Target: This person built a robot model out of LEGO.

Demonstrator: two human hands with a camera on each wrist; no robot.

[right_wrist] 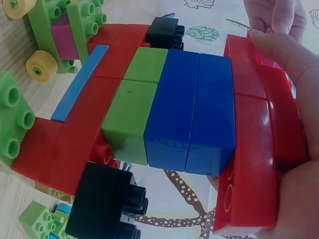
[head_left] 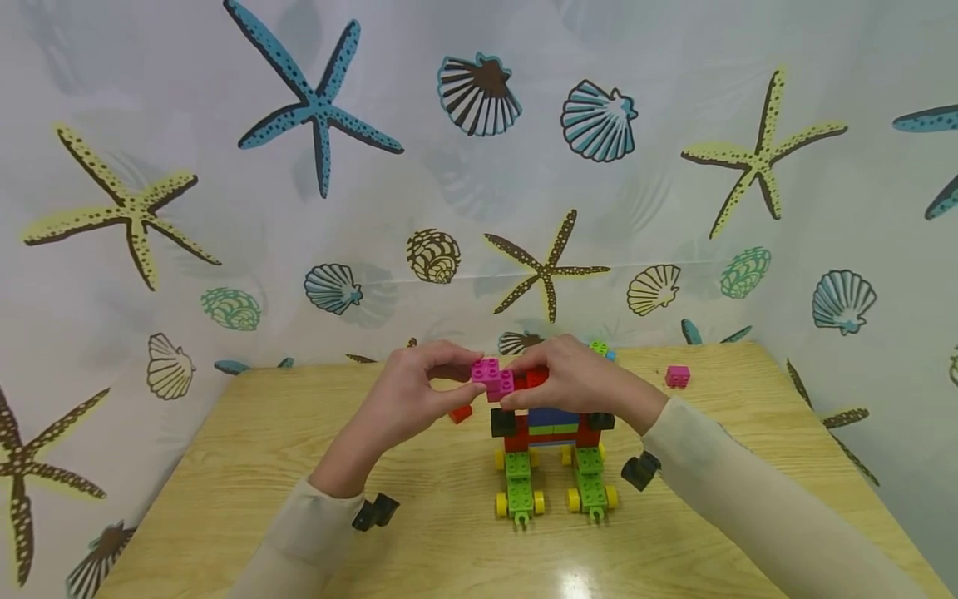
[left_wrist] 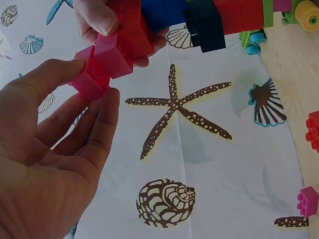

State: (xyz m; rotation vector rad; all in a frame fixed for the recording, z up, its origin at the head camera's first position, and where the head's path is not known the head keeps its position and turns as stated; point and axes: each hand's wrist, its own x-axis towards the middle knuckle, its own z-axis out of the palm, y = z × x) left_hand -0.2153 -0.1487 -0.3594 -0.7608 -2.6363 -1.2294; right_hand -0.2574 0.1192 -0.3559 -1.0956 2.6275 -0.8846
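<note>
My left hand (head_left: 415, 387) pinches a pink brick (left_wrist: 92, 74) between thumb and fingertips. In the left wrist view it touches a second pink brick (left_wrist: 112, 55), which joins red bricks. Those red bricks (right_wrist: 249, 149) top a tall build, and my right hand (head_left: 565, 374) grips them. Below them the build has blue bricks (right_wrist: 172, 109), green bricks (right_wrist: 132, 114) and a red layer with black bricks (right_wrist: 99, 199) at its sides. It stands on two green wheeled bases (head_left: 519, 487) with yellow wheels. My right fingers partly cover the top in the head view.
A loose pink brick (head_left: 677, 376) lies at the back right of the wooden table (head_left: 299, 466). A red brick (head_left: 460, 413) lies left of the build. Behind my right hand is a green and blue piece (head_left: 599, 348). A patterned cloth (head_left: 419, 183) hangs behind.
</note>
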